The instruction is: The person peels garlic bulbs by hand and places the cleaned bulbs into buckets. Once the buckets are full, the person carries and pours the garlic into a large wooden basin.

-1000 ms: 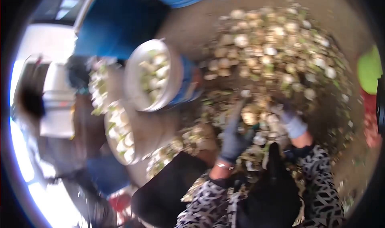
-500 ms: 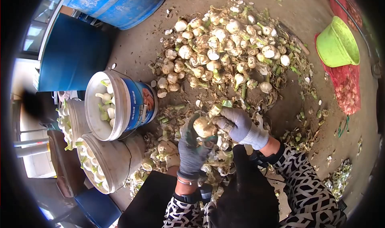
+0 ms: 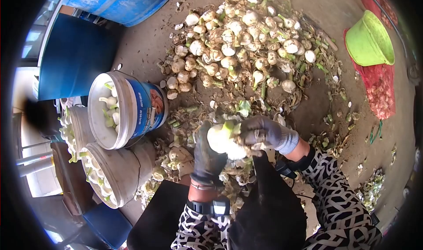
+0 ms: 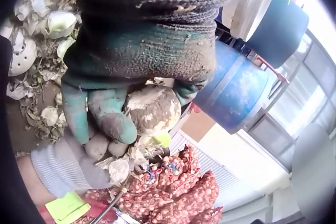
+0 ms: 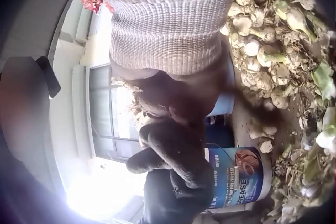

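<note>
Both hands wear dirty grey gloves. In the head view the left hand holds a large white bulb with a short green stem; its curled fingers and the bulb's root side show in the left wrist view. The right hand pinches dry husk at the bulb's right side. In the right wrist view the right hand is dark, the left hand just below it, and the bulb is mostly hidden.
A heap of bulbs lies on the floor beyond the hands. Buckets of peeled bulbs stand at the left, blue barrels behind them. A green bucket and a red net sack are at the right. Peelings surround the hands.
The brownish bulb in the left hand now shows a white surface with its green stem up. Both hands have stayed close together, and the right hand has husk between its fingers.
</note>
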{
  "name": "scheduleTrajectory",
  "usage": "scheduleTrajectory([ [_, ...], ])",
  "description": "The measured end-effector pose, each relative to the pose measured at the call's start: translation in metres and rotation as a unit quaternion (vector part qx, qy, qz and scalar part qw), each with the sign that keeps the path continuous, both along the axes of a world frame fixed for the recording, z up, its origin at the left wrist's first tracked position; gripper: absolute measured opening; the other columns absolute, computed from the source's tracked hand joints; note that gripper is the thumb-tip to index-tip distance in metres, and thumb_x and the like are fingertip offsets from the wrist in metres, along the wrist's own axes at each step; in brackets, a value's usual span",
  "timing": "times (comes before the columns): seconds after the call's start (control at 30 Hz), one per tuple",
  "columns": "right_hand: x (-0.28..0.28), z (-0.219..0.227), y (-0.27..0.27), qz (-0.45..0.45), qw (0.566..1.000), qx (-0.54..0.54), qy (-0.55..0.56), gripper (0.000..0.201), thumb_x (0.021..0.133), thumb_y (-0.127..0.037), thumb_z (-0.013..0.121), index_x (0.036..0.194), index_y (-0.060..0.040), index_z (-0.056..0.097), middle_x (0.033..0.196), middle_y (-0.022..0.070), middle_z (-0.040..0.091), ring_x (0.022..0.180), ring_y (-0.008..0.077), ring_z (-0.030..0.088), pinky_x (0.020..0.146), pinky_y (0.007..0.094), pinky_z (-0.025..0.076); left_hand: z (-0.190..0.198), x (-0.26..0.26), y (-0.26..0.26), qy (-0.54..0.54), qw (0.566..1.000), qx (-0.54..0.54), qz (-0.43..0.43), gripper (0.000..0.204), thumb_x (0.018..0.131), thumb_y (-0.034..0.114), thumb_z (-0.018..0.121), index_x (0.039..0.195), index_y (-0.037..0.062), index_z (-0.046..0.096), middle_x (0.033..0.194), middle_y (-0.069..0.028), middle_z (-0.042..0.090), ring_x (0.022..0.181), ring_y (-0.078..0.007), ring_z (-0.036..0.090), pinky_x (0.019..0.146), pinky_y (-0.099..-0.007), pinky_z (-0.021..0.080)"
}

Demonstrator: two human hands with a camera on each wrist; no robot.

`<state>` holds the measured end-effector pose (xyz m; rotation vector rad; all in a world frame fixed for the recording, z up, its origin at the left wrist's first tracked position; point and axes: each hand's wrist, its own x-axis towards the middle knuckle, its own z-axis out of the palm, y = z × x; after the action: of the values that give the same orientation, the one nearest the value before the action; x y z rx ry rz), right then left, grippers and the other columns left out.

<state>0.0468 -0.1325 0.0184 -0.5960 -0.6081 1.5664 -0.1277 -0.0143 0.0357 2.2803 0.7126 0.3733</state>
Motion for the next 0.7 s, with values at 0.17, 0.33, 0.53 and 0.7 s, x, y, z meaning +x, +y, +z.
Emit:
scheduleTrajectory([
  [0.17,-0.014,-0.049,-0.005,-0.036,0.995,0.023,0.089,0.038,0.087,-0.016,0.067,0.117,0.0059,0.06,0.105,0.0096,0.068,0.094,0.0138,0.063,0.081,0.0251,0.05,0.014,0.021,0.012,-0.14,0.948,-0.234,0.163,0.046,0.104,0.032,0.034,0.113,-0.0038,0.061,0.105,-0.0126,0.067,0.091,-0.0181,0.063,0.082,-0.0303,0.05],
  [0.33,-0.018,-0.043,-0.006,-0.05,0.996,-0.032,0.064,0.046,0.085,-0.017,0.07,0.122,0.0065,0.056,0.111,0.0115,0.067,0.099,0.0159,0.063,0.085,0.027,0.051,0.031,0.015,-0.026,-0.128,0.978,-0.16,0.044,0.067,0.094,0.057,0.046,0.13,-0.0003,0.048,0.122,-0.0105,0.058,0.105,-0.0187,0.057,0.09,-0.0327,0.046],
  [0.53,-0.008,-0.036,-0.002,0.076,0.924,0.147,0.343,0.041,0.088,-0.017,0.065,0.117,0.0097,0.055,0.094,0.0106,0.067,0.075,0.0137,0.065,0.064,0.0257,0.054,0.028,0.004,-0.016,-0.055,0.982,-0.176,0.043,0.035,0.089,0.033,0.067,0.109,0.0048,0.059,0.107,-0.0117,0.061,0.097,-0.0211,0.061,0.082,-0.0312,0.052],
  [0.7,0.021,-0.064,-0.06,0.036,0.91,0.09,0.402,0.045,0.095,-0.013,0.051,0.132,0.0113,0.04,0.075,0.0171,0.063,0.05,0.0218,0.059,0.044,0.0323,0.05,0.031,0.007,0.011,-0.368,0.564,-0.731,0.112,0.031,0.094,0.039,0.055,0.099,0.0105,0.067,0.115,-0.0109,0.063,0.116,-0.0317,0.054,0.105,-0.0552,0.036],
])
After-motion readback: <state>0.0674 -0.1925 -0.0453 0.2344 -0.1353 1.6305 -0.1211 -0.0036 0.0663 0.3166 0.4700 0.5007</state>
